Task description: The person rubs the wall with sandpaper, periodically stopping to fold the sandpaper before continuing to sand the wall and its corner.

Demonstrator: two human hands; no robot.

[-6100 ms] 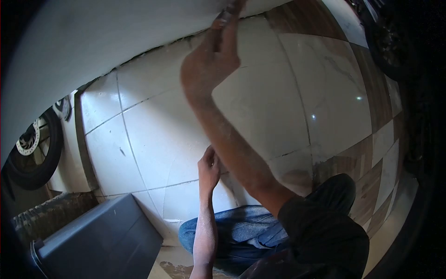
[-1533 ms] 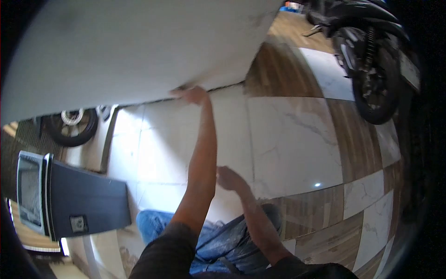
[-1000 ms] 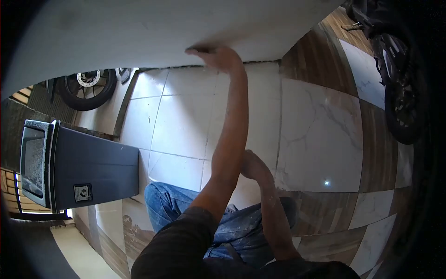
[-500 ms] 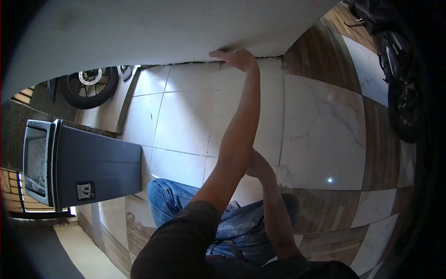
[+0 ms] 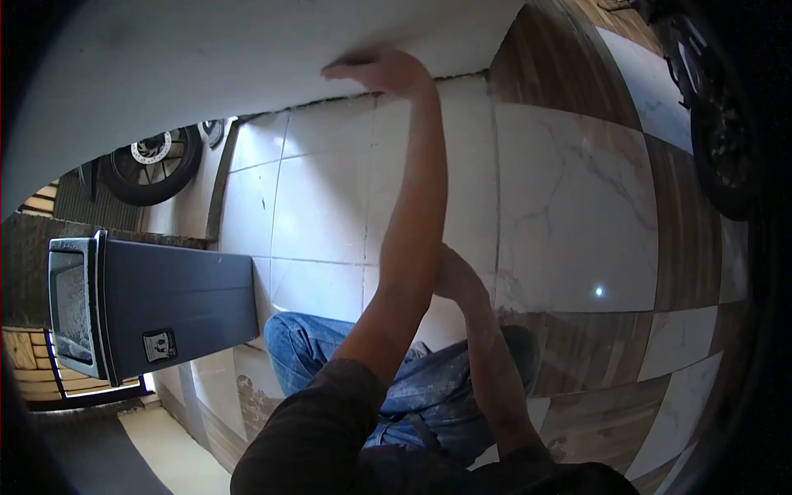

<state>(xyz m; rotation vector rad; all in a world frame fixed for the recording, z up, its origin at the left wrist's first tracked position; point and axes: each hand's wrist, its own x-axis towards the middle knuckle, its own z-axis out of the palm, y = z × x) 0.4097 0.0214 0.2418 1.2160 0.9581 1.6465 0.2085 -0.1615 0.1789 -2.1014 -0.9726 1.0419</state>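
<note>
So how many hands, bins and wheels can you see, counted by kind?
Hands: 2, the left hand pressed on the white wall and the right hand low on the tiled floor.
Bins: 1, the dark bin.
Wheels: 2, the left wheel and the right wheel.
Total: 5.

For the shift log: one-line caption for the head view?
Left hand pressed flat against the white wall above the floor tiles; right hand lower.

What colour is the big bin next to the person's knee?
The tall plastic bin is dark grey, with a small white label. The head view shows it best.
</note>
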